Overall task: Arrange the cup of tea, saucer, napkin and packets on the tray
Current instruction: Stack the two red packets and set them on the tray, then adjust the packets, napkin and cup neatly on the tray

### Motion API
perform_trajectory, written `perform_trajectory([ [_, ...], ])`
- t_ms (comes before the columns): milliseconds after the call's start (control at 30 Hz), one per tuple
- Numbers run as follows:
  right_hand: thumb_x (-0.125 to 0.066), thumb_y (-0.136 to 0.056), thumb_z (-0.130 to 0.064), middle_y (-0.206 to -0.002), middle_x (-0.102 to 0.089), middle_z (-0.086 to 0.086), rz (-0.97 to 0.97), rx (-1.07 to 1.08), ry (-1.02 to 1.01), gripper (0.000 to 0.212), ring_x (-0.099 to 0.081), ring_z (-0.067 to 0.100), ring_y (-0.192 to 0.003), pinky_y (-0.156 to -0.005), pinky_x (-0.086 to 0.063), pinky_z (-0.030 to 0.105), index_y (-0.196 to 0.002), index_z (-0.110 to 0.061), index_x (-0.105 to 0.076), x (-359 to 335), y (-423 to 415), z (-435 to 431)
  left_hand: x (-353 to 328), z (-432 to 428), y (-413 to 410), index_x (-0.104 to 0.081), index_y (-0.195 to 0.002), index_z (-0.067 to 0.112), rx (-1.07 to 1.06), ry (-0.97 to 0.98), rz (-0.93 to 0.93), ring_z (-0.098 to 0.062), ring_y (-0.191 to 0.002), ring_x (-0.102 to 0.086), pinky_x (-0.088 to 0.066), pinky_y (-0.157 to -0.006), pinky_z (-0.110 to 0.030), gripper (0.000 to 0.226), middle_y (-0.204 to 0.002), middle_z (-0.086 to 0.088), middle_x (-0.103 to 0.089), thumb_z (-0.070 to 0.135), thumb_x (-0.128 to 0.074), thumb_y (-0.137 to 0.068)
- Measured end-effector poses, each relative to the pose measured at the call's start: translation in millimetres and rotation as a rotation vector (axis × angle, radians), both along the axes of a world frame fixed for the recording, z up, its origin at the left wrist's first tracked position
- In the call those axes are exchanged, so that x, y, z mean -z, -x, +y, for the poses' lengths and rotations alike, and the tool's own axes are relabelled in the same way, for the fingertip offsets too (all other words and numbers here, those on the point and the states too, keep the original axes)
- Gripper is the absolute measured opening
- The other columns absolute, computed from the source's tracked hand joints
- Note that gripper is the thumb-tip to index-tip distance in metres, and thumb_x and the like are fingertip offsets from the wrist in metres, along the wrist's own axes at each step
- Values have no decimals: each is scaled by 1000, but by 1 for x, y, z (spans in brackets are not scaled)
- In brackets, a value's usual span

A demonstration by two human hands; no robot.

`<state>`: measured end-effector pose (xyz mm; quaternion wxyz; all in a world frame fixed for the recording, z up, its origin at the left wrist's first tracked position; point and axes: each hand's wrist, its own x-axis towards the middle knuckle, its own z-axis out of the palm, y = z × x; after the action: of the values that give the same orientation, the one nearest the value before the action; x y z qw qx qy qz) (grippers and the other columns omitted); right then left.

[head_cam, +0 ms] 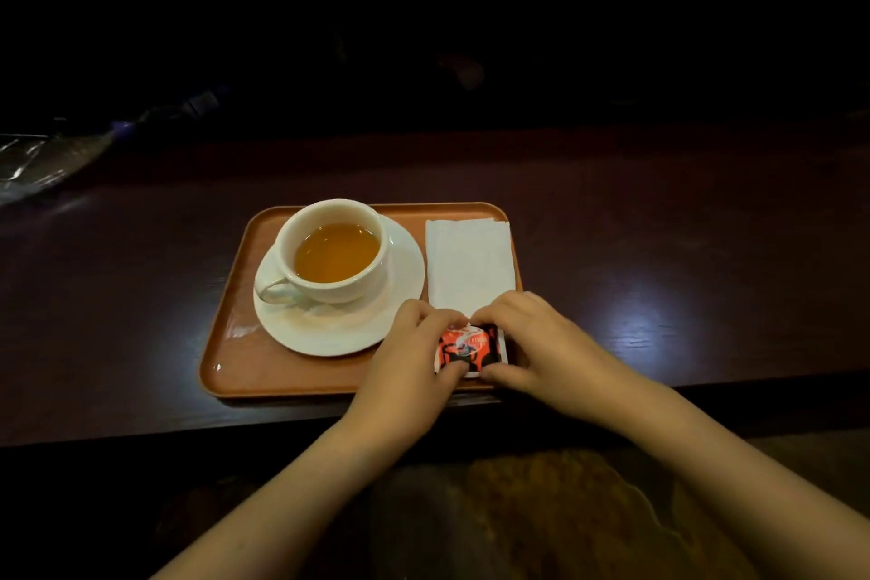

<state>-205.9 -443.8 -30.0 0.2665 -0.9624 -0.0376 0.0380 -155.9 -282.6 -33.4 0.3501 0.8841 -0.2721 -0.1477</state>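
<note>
An orange-brown tray lies on the dark table. On its left half a white cup of tea stands on a white saucer, handle pointing left. A folded white napkin lies along the tray's right side. In the near right corner sit red, black and white packets. My left hand grips their left edge and my right hand grips their right edge, fingers curled around them. How many packets are stacked is hidden.
The dark wooden table runs left and right, its near edge just below the tray. A crinkled clear plastic wrapper lies at the far left. A dark ledge and pale wall rise behind.
</note>
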Motion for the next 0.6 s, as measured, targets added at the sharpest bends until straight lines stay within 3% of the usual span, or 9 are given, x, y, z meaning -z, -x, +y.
perform_trajectory([
  [133,-58,-84,-34,-109,-48,-9,-56,15,62,37,-32,0,-94,-84,-33,19,-120,-26,-53,1,2,0,2,2,-1,-49,-121,31,70,-93,-92,-7,-103,-45,-40,-88,-19,41,-117,7,-48,34,-61,-82],
  [333,-55,-85,-34,-112,-50,-9,-86,91,-33,37,-39,4,-104,-91,-38,24,-121,-25,-51,-1,4,-8,-10,5,3,-41,-131,33,88,-196,-252,-11,-129,-33,-36,-100,-28,44,-143,7,-39,41,-49,-88],
  [500,-53,-86,-28,-120,-53,-2,-174,214,85,37,-38,17,-114,-96,-33,37,-122,-22,-50,-2,-18,-25,-25,-12,-12,-47,-126,28,41,-157,-402,-13,-122,-41,-38,-98,-29,36,-134,5,-51,36,-44,-91],
  [600,-52,-86,-32,-129,-50,-3,-165,172,205,42,-33,18,-122,-99,-26,37,-126,-22,-46,4,-35,-28,-20,-32,-29,-49,-125,22,45,-249,-440,-19,-119,-43,-36,-100,-34,35,-129,0,-55,32,-43,-92],
])
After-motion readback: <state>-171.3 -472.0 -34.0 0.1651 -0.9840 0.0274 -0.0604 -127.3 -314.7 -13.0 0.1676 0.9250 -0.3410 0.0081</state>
